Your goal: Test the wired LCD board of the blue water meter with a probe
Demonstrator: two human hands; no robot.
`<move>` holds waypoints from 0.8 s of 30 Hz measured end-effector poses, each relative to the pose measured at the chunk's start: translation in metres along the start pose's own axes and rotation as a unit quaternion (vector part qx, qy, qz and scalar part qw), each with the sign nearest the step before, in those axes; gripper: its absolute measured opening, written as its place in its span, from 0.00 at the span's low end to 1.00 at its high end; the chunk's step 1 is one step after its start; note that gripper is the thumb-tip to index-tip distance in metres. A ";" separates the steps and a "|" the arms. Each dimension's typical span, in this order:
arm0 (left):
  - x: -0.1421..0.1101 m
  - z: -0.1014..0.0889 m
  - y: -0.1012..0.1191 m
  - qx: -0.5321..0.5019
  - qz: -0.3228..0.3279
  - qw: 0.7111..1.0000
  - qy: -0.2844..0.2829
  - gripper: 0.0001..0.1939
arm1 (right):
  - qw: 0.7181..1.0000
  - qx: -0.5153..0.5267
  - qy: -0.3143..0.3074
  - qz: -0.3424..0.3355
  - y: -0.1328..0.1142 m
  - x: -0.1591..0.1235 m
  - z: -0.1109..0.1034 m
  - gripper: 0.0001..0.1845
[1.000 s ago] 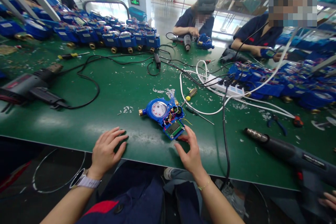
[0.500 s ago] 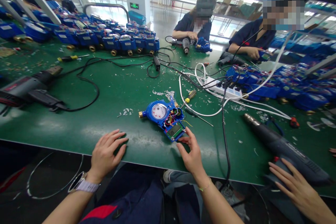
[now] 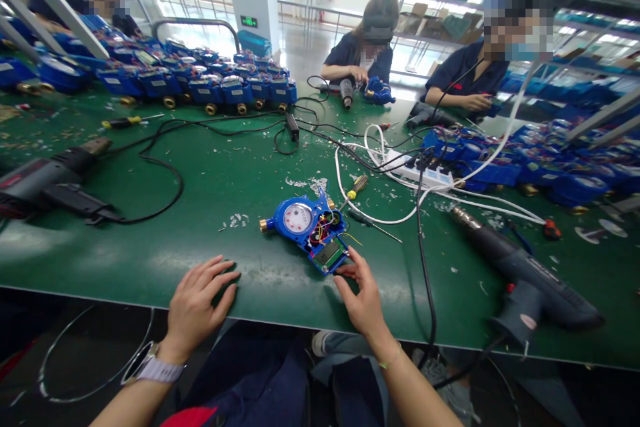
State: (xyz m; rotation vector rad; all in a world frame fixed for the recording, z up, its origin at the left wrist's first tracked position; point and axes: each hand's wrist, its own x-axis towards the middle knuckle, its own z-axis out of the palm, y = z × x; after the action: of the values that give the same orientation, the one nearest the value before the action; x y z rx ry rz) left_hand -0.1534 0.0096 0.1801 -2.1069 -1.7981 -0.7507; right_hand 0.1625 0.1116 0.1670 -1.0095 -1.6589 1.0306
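Observation:
An opened blue water meter (image 3: pixel 307 225) with a white dial, coloured wires and a green circuit board lies on the green table (image 3: pixel 240 173) in front of me. My right hand (image 3: pixel 361 297) rests at the table edge, fingers spread, fingertips touching the meter's near corner by the circuit board. My left hand (image 3: pixel 196 303) lies flat and open on the table edge to the left, holding nothing, with a watch on its wrist.
A dark heat gun (image 3: pixel 520 270) lies at the right, its cord running past my right hand. A yellow-handled screwdriver (image 3: pixel 356 187), white power strip (image 3: pixel 417 173), tangled cables and rows of blue meters (image 3: pixel 200 83) fill the table. Another heat gun (image 3: pixel 50 180) lies left. Three people work opposite.
Another person's hand at the lower right, seen on the heat gun half a second ago, has withdrawn; the heat gun now lies nearer the middle. My hands have barely shifted.

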 end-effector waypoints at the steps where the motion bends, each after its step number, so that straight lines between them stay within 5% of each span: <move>1: 0.000 0.000 0.000 0.000 0.003 1.000 0.001 0.09 | 1.000 0.000 0.000 -0.001 0.000 0.000 0.000 0.30; 24: -0.001 0.001 -0.005 -0.006 0.019 1.000 -0.006 0.10 | 1.000 -0.002 0.013 -0.006 -0.010 0.004 0.002 0.29</move>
State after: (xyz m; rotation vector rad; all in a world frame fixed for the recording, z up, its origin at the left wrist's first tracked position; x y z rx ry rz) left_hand -0.1581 0.0099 0.1779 -2.1505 -1.7596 -0.7431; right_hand 0.1583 0.1115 0.1774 -1.0094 -1.6444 1.0026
